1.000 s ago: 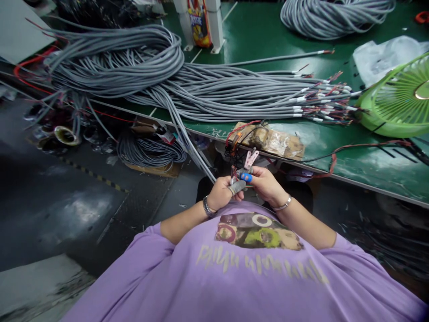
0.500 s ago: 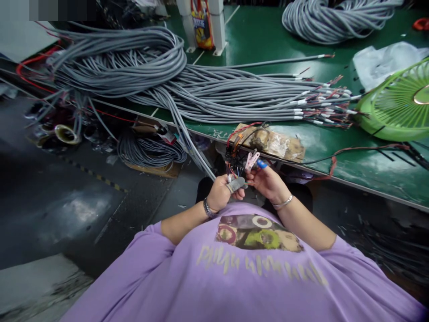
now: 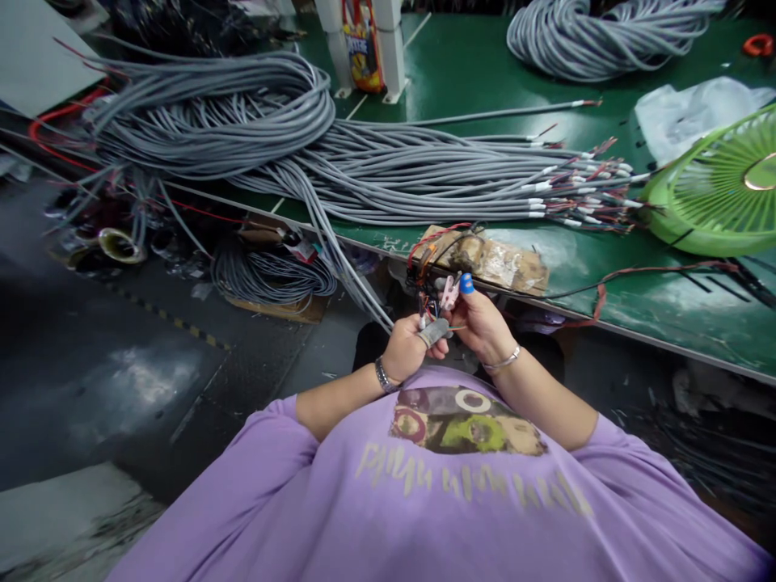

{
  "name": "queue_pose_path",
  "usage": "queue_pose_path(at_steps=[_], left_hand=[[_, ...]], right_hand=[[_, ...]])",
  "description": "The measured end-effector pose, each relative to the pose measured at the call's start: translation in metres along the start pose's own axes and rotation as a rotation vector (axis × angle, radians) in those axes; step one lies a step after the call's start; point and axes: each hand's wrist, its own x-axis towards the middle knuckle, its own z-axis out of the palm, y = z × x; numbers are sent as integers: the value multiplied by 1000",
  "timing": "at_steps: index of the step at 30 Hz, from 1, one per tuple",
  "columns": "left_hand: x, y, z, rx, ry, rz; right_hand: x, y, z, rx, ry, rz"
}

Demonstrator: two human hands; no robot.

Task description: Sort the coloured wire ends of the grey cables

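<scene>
My left hand [image 3: 412, 347], a grey cover on its thumb, is closed on the end of a grey cable [image 3: 369, 303]. Thin coloured wires [image 3: 457, 327] stick out past that thumb toward my right hand [image 3: 483, 325]. My right hand has blue wrapping on the thumb, which points up beside a pink clip [image 3: 449, 293]. The other right fingers curl in close to the wires; what they pinch is too small to tell. Dark and coloured leads [image 3: 423, 279] hang at the bench edge just beyond both hands.
Grey cables [image 3: 394, 178] with stripped ends lie along the green bench [image 3: 461, 73]. A taped wooden block [image 3: 497, 260] sits at its near edge. To the right is a green fan [image 3: 715, 186]; a cable coil [image 3: 606, 40] lies behind. Another coil [image 3: 267, 271] rests low at left.
My right thumb has risen and moved left, closer beside the pink clip, which has tilted and shifted slightly left. My left hand has moved slightly right, still on the cable.
</scene>
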Motion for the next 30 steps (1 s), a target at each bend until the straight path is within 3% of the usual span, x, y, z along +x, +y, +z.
queue_pose_path(at_steps=[6, 11, 17, 24, 30], left_hand=[[0, 2, 0, 36, -3, -13], [-2, 3, 0, 3, 2, -4], [-10, 6, -1, -36, 12, -3], [-9, 7, -10, -123, -125, 7], [2, 9, -6, -113, -164, -13]], right_hand=[[1, 2, 2, 29, 11, -7], [-2, 2, 3, 58, 1, 71], [-6, -5, 3, 12, -74, 126], [-6, -9, 3, -24, -67, 79], [-3, 2, 0, -37, -67, 9]])
